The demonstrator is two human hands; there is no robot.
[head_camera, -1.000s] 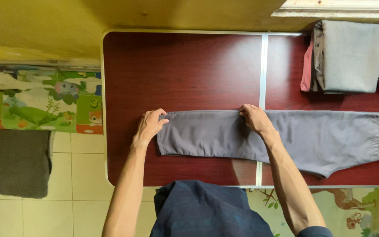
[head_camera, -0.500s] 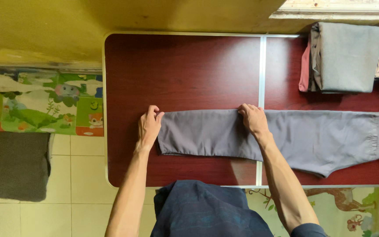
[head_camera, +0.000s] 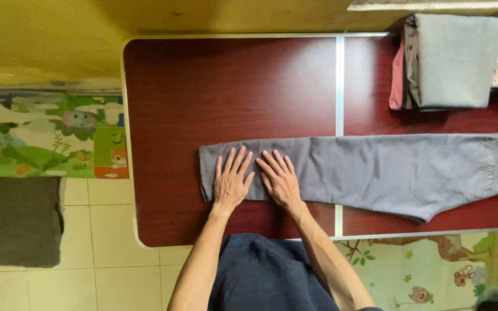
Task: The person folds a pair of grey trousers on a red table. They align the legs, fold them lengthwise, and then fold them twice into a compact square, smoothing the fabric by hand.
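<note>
A pair of grey trousers [head_camera: 387, 170] lies flat along the dark red table [head_camera: 226, 86], folded lengthwise, with the leg ends at the left and the waist at the right edge of the view. My left hand [head_camera: 231, 179] rests palm down with fingers spread on the leg end. Beside it my right hand [head_camera: 280, 178] lies flat on the same cloth, fingers spread. Neither hand grips anything.
A stack of folded clothes [head_camera: 451, 60], grey on top with a red edge, sits at the table's back right corner. A metal strip [head_camera: 339, 86] crosses the table. On the floor to the left lie a colourful play mat [head_camera: 47, 135] and a dark grey mat [head_camera: 15, 222].
Both hands let go of the trousers' far edge and came together, now lying flat on the left leg end. The view shifted slightly.
</note>
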